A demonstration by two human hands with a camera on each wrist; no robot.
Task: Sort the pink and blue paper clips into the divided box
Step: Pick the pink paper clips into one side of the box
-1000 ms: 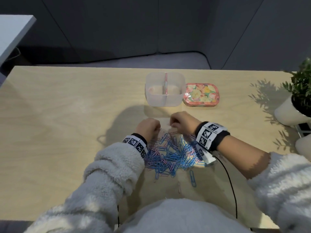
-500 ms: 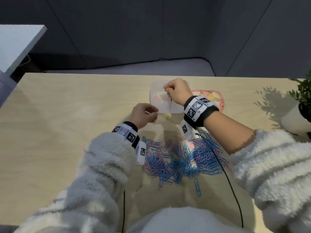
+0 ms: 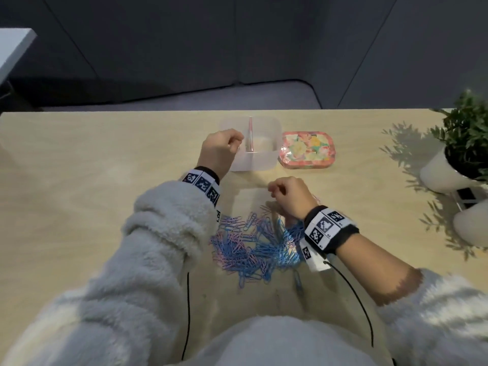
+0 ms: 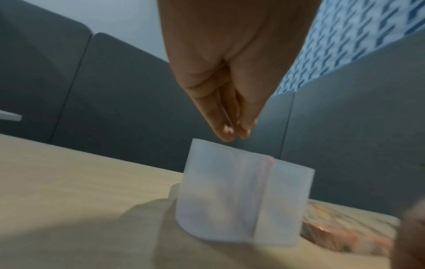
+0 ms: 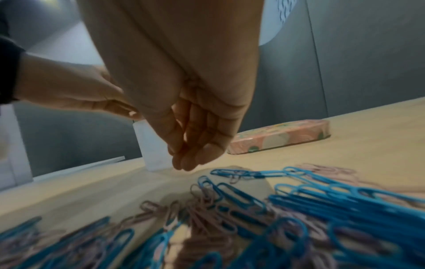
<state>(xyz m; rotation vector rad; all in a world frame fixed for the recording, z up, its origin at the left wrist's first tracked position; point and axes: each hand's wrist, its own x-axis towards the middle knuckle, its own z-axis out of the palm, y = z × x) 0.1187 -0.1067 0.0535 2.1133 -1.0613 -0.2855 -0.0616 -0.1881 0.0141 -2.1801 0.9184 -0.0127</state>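
Note:
A translucent box (image 3: 264, 163) with a pink divider (image 3: 250, 136) stands at the table's far middle. My left hand (image 3: 236, 143) hovers just over its left half. In the left wrist view, the left hand (image 4: 234, 134) is right above the box (image 4: 230, 200) rim, pinching a thin paper clip (image 4: 226, 116) whose colour I cannot tell. A heap of pink and blue paper clips (image 3: 256, 244) lies near me. My right hand (image 3: 274, 191) hangs over the heap's far edge. In the right wrist view, the right hand (image 5: 188, 162) has loosely curled fingers and holds nothing above the clips (image 5: 253, 209).
A flowered tin lid (image 3: 306, 150) lies flat just right of the box. A potted plant in a white pot (image 3: 443, 170) stands at the right edge, with another white object (image 3: 472, 223) nearer. One blue clip (image 3: 298, 281) lies apart from the heap.
My right hand has come back from over the box to the heap. My left hand has gone from beside the heap to above the box's left half, carrying its clip.

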